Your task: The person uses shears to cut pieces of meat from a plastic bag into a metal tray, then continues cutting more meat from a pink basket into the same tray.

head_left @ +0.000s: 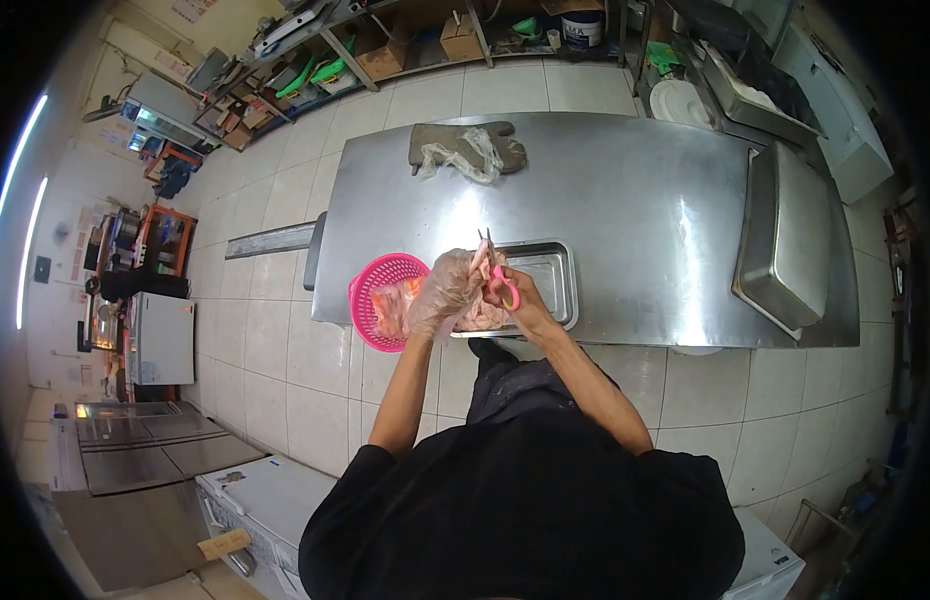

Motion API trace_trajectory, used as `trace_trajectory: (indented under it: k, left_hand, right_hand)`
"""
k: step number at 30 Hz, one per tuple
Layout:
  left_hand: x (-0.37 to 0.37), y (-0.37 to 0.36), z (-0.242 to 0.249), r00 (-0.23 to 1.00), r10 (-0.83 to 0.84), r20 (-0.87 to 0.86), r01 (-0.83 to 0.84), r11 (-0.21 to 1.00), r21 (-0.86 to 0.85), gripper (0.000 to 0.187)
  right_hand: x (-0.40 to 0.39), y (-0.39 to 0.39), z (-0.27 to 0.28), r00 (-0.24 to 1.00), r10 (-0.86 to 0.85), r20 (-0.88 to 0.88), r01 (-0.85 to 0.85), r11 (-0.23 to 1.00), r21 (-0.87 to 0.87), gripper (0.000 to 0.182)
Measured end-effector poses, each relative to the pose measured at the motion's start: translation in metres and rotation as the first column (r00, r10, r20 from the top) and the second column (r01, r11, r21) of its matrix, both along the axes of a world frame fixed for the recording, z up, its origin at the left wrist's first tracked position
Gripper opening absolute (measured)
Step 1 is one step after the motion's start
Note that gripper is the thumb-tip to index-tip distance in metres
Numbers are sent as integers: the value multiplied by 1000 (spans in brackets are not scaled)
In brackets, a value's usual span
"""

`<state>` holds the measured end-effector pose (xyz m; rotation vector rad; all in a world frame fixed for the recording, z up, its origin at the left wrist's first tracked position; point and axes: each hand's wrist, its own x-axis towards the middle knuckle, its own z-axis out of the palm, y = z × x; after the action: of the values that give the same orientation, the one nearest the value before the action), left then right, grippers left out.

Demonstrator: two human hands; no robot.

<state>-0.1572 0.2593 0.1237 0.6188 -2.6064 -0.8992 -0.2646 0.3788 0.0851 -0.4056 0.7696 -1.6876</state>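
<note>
- Black shirt (515, 510) of the wearer comes nearest the camera, with both forearms reaching away from it to the grip.
- Left hand (447, 292), in a clear plastic glove, is closed on a piece of raw meat (481, 259) held up above the tray (554, 287).
- Right hand (526, 305) grips the pink scissors (513, 290); their tips point away from the body, slightly apart, beside the held piece. Whether they are cutting just now cannot be told.
- Work looks partway along: one piece is in hand, more meat (482, 318) lies in the tray below the grip, and other pieces (390, 308) are in the pink basket (377, 272) to the left. Which lot is finished and which is left does not show.
- Under all this is a steel table (635, 200). Beyond the grip lies a thick grey-brown mitt (434, 136) with crumpled plastic (475, 160) over it; far to the right sits a large metal pan (788, 240).
- Around the table runs a pale tiled floor (305, 350). Past its far side are shelves with a cardboard box (461, 40) and a white bucket (582, 32); behind the grip, to the left, is a white freezer (275, 500).
</note>
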Motion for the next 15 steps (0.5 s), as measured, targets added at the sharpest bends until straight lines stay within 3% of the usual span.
trace_trajectory:
  k: [2,5,8,11,12,15]
  left_hand:
    - [-4,9,6,998,21,-57,-21,1000,-7,15]
    - [-5,9,-2,985,-40,-169,6,980,-199,14]
    - [-6,7,-11,986,-17,-165,-22,972,-234,14]
    - [-16,27,34,995,17,-99,-19,1000,-12,14]
    - [-13,24,25,994,10,-106,-9,1000,2,16]
    - [-7,18,7,987,-17,-163,23,999,29,18]
  right_hand:
    - [-2,2,0,1000,9,-10,-9,1000,-2,25]
    - [-5,7,-1,996,14,-84,-11,1000,29,23]
    - [-5,7,3,995,-13,-95,19,998,59,22]
    - [-8,5,11,999,-23,44,23,1000,19,23]
    - [-8,4,12,994,-21,110,22,1000,-7,24]
    - [-8,6,2,999,14,-41,-10,994,106,25]
